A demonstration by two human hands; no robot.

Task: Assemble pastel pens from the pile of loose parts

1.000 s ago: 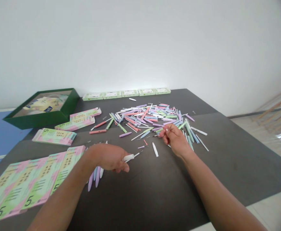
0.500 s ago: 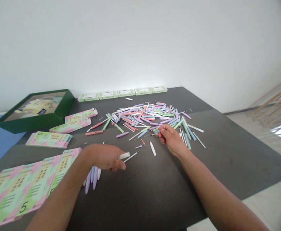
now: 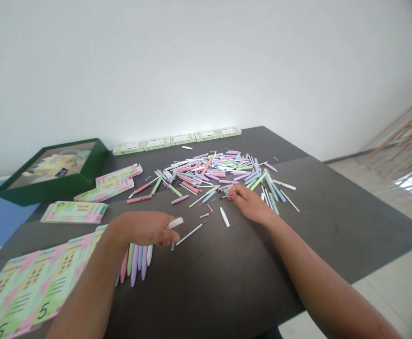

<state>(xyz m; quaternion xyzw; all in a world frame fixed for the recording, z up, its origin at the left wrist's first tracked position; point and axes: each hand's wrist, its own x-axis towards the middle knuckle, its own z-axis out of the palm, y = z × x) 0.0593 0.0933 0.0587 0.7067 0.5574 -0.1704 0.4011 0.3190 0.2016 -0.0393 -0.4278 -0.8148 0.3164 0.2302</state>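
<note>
My left hand [image 3: 152, 229] is closed around a white pen barrel [image 3: 175, 223], whose end sticks out past the thumb. A thin white refill [image 3: 191, 234] with a dark tip lies on the table beside it. A small clear cap [image 3: 172, 246] shows just below the thumb. Under the wrist, several coloured pen barrels [image 3: 134, 266] lie side by side, partly hidden. My right hand [image 3: 246, 201] is pinched at the near edge of the pen pile [image 3: 216, 172]; what its fingertips hold is hidden. Between the hands lie another white barrel [image 3: 224, 216] and a small purple part [image 3: 204, 215].
Pink-and-green printed cartons [image 3: 55, 282] overlap at the left front, with more cartons [image 3: 75, 212] behind. A green box [image 3: 98, 160] with plastic packets stands at the back left. Several flat boxes [image 3: 182, 139] line the wall. The dark table [image 3: 333, 212] ends at the right.
My left hand has shifted slightly left and away from the thin white refill, which now lies fully visible. The clear cap has come into sight. My right hand stays pinched by the pile.
</note>
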